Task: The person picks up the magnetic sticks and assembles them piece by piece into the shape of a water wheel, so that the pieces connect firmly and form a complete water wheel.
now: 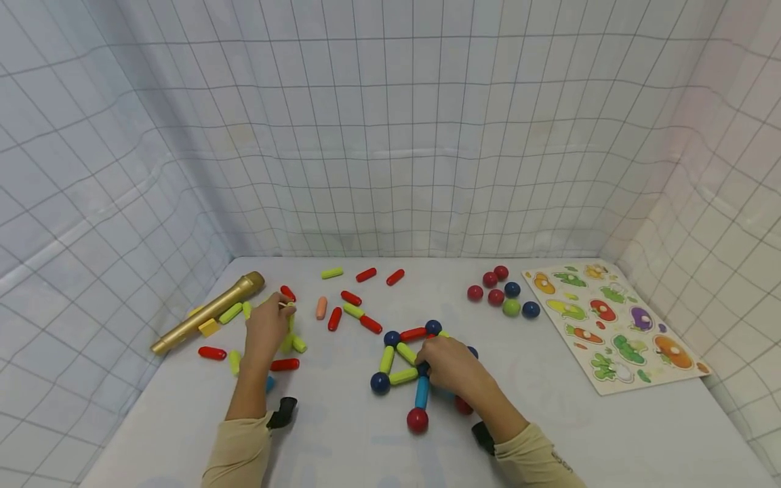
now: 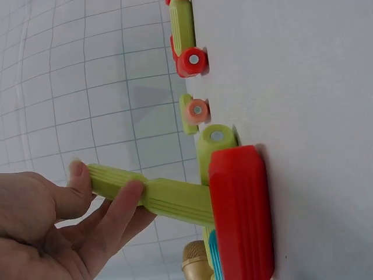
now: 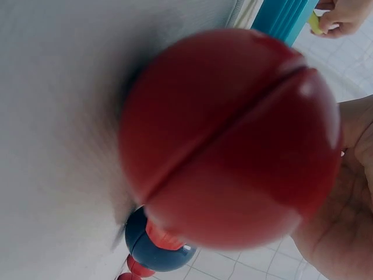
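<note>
My left hand [image 1: 266, 328] pinches a yellow-green magnetic rod [image 2: 111, 179] between thumb and fingers. A second yellow-green rod [image 2: 180, 201] hangs end to end from it, reaching down among loose rods behind a red rod [image 2: 242, 216]. Over a construction of rods and balls, my right hand [image 1: 454, 366] has its fingers curled down on a dark blue ball [image 1: 423, 369]. From that ball a light blue rod [image 1: 422, 393] runs to a red ball [image 1: 417, 420]. Yellow-green rods [image 1: 403, 377] and blue balls [image 1: 379, 383] form a triangle beside it. Another red ball [image 3: 233, 140] hides the right fingertips in the right wrist view.
Red rods [image 1: 335, 318], yellow-green rods [image 1: 332, 273] and an orange rod [image 1: 321, 308] lie scattered at left and centre. A gold toy microphone [image 1: 207, 313] is at far left. Several loose balls [image 1: 496, 297] and a vegetable puzzle board [image 1: 616, 329] are on the right.
</note>
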A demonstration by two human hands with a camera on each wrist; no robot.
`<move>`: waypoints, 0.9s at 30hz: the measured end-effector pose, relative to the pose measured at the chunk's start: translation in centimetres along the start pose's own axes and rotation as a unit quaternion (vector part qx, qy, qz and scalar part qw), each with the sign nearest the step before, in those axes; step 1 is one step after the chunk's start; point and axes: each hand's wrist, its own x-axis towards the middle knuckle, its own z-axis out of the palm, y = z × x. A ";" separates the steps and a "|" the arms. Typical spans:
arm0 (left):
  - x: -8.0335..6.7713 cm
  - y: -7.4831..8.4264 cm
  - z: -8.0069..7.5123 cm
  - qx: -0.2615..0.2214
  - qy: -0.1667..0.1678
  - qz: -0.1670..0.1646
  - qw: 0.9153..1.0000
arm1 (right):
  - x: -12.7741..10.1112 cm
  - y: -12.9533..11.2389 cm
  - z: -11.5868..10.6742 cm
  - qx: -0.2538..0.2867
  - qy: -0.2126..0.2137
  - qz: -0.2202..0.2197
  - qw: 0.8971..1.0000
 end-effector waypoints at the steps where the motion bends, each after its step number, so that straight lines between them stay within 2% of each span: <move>1: 0.1 0.0 0.2 0.002 -0.002 0.004 1.000 | 0.0 0.0 0.0 0.001 -0.001 0.001 1.000; 7: 0.4 0.1 1.0 0.017 -0.010 0.021 1.000 | 0.1 0.0 0.0 -0.005 -0.001 -0.005 1.000; 11: 0.5 0.3 1.3 0.019 -0.019 0.014 1.000 | 0.2 0.1 0.0 -0.009 0.005 -0.013 1.000; 18: 0.3 0.6 1.5 0.000 -0.059 0.003 0.998 | 0.1 0.1 0.1 -0.004 0.007 -0.017 1.000; 24: -0.4 1.9 1.4 -0.030 -0.014 0.007 0.999 | 0.1 0.1 0.2 -0.006 0.018 -0.018 1.000; 27: -1.0 3.1 1.7 -0.069 -0.024 0.000 0.997 | 0.1 0.1 0.3 -0.005 0.018 -0.011 1.000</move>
